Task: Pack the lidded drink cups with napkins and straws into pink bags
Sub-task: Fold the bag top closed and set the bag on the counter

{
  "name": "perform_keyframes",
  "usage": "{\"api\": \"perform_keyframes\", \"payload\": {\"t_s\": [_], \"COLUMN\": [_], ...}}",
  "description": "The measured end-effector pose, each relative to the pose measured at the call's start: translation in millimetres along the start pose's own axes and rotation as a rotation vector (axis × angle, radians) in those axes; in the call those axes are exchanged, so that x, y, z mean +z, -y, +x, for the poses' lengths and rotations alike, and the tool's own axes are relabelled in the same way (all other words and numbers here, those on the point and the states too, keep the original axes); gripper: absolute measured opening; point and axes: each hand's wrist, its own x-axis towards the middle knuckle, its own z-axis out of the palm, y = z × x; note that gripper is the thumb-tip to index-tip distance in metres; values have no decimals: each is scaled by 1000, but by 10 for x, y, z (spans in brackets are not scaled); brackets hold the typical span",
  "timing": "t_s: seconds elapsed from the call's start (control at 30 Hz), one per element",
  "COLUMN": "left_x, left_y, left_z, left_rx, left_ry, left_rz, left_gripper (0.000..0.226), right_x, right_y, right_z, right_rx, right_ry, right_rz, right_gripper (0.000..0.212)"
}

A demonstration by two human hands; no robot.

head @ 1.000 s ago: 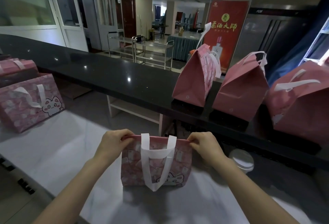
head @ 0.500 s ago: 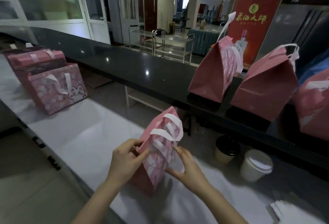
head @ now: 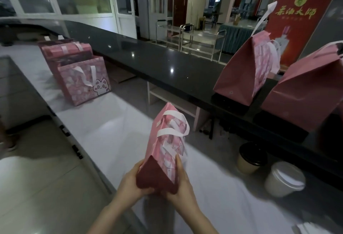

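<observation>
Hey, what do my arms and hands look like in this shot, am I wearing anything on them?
The left arm and right arm are bare to the frame's edge, no sleeves. The left hand and right hand wear no gloves, and no ring, watch or bracelet shows.

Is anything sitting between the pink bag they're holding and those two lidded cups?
Nothing visible does. The left hand and right hand grip the pink bag by its base, and only bare white tabletop lies between it and the black-lidded cup and white-lidded cup on the right.
</observation>
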Motion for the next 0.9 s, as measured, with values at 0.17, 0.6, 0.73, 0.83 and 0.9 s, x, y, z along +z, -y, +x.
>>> {"api": "perform_keyframes", "payload": {"t_s": [0.17,0.6,0.73,0.83,0.9], "left_x": [120,-424,-681,-758,-779], "left_y": [67,-906,-1249,-1479,-1603], "left_z": [-252,-247,185,626,994], "left_rx": [-34,148,266,358,405], "left_ry": [-164,-466,-425,-390,-337], "left_rz": [-188,-180,-135,-150,-200], "left_gripper": [84,76,76,74,72], "right_x": [18,-339,-558,-736,-834], "right_y": [6,813,1145,1336,1410], "right_z": [-145,44,388,698,954], "right_rx": [-80,-426,-493,-499,-489], "right_ry": [5,-64,-168,-246,-322], "right_rz": [51,73,20,12,-15], "right_gripper": [98,94,96,97,98]}}
